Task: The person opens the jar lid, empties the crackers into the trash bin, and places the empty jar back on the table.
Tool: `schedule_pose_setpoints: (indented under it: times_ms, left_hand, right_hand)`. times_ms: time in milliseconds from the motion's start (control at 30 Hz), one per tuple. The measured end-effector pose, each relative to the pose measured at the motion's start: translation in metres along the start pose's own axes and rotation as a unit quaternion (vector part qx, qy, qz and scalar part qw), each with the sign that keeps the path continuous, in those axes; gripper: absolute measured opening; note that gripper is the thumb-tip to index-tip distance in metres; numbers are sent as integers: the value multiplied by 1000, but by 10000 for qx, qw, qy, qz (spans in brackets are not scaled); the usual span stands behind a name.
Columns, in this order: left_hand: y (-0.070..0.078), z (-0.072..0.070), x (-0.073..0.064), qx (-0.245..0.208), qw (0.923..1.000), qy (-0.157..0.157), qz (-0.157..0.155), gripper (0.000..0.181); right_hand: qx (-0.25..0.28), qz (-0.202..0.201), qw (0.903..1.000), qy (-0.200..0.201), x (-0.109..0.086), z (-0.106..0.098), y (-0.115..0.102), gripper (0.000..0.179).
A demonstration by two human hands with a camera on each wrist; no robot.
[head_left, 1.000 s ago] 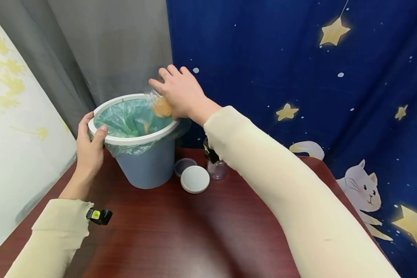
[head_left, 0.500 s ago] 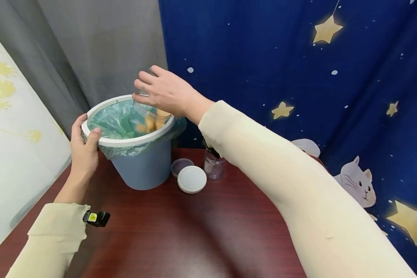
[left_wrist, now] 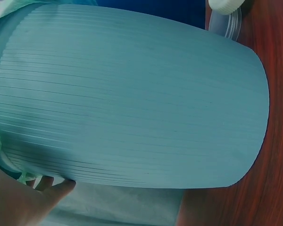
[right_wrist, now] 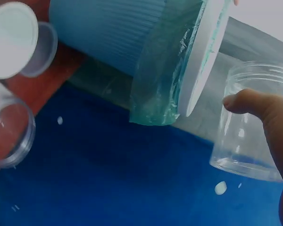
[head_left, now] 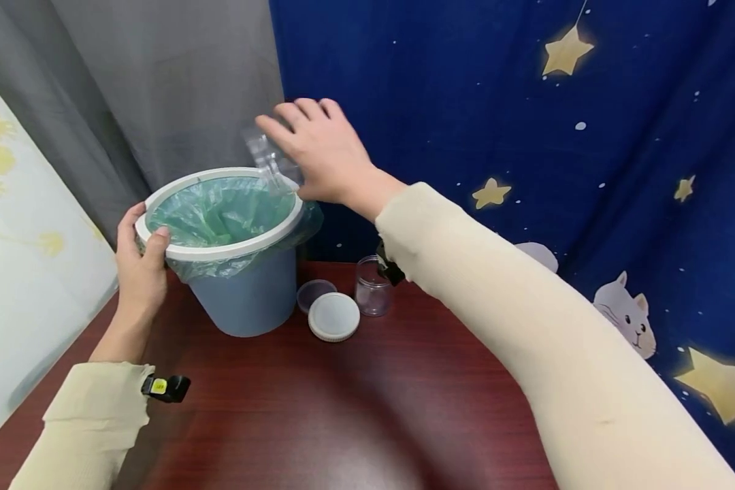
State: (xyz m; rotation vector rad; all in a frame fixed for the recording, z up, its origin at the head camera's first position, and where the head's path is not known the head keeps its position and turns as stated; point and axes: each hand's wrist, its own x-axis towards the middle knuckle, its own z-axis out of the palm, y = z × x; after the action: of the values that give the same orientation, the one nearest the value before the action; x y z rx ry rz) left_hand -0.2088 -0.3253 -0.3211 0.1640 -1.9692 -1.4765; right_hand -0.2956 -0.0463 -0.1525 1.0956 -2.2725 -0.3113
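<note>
My left hand [head_left: 142, 269] grips the white rim of a blue bin [head_left: 245, 299], thumb on the near side. A green plastic liner [head_left: 251, 204] covers the bin's inside and folds over its rim. Above the bin's right side, my right hand [head_left: 327, 153] holds a clear plastic jar [head_left: 269, 163], blurred and tilted over the opening. In the right wrist view the jar [right_wrist: 240, 141] shows see-through walls with nothing inside, and the thumb lies along its side. The left wrist view is mostly the bin's ribbed wall [left_wrist: 132, 103], with part of the left hand [left_wrist: 19, 202] at its edge.
A white ribbed lid [head_left: 334, 317] leans over a clear disc-like lid [head_left: 314, 294] beside the bin. A second clear jar [head_left: 372, 289] stands right of them on the dark red table [head_left: 318, 408]. Grey and blue curtains [head_left: 429, 82] hang behind.
Orange-yellow pieces in the jar have gone out of it into the bin. The right hand tipped the jar lower over the bin, then lifted it up and right. The left hand keeps its grip.
</note>
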Motion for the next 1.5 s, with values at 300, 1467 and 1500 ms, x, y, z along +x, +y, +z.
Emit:
schedule_pose_setpoints:
  times_ms: [300,1467,1500]
  left_hand:
    - [-3,-4,-1,-7,9999,84,129,57]
    - [-3,-2,-3,154,9998,143,46,56]
    - [-3,-2,-2,147,9998,130,69,56]
  right_hand:
    - [3458,2424,9057,361,-85,39,20,104]
    - [5923,4540,6636,519,-306,195,-55,99]
    - [5935,4545,6623,502,-307,196,-56,99]
